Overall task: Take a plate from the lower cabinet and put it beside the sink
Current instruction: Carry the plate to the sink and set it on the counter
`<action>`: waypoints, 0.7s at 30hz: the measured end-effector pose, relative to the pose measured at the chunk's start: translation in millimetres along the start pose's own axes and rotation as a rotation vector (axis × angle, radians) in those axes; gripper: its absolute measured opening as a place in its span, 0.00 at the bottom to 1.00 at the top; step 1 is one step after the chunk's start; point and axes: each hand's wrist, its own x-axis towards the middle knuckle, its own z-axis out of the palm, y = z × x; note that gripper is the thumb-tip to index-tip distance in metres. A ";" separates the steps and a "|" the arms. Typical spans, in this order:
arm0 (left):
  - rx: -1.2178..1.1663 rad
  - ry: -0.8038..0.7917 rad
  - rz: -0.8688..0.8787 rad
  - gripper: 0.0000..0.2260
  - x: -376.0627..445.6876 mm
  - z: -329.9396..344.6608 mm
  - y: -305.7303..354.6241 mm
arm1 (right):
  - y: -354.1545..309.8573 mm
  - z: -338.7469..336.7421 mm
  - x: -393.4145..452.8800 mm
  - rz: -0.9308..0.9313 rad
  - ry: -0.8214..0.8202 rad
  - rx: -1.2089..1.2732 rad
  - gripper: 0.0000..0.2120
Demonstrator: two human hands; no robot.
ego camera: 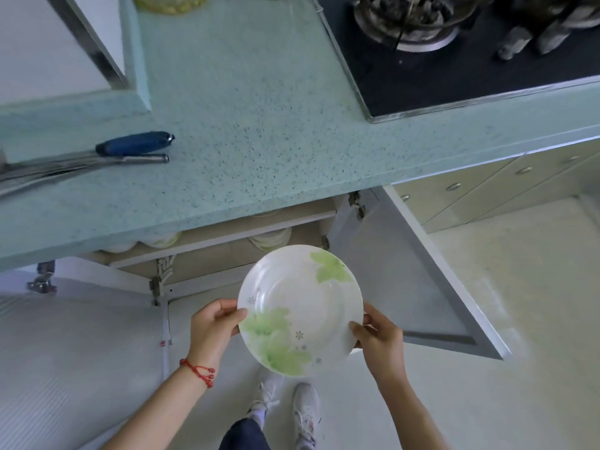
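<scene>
A white plate [300,308] with green leaf prints is held level in front of the open lower cabinet [227,251], below the counter edge. My left hand [212,329] grips its left rim, thumb on top. My right hand [376,339] grips the right rim. More stacked plates [271,239] and bowls [162,239] sit on the cabinet shelves, mostly hidden under the counter. The sink is not clearly in view; a white basin-like area [48,43] lies at the far left.
The speckled green countertop [259,125] runs across the view. A blue-handled utensil [136,144] and metal utensils [97,164] lie at its left. A black gas hob [454,60] sits at the right. Cabinet doors [422,271] stand open on both sides.
</scene>
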 end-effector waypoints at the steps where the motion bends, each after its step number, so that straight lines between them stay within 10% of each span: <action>1: -0.002 -0.011 0.006 0.07 -4.4 -2.0 7.6 | -6.7 -1.2 -7.5 -0.006 0.013 0.008 0.21; 21: 0.212 -0.458 0.212 0.05 -76.4 45.9 117.1 | -70.6 -62.9 -128.9 -0.081 0.445 0.345 0.30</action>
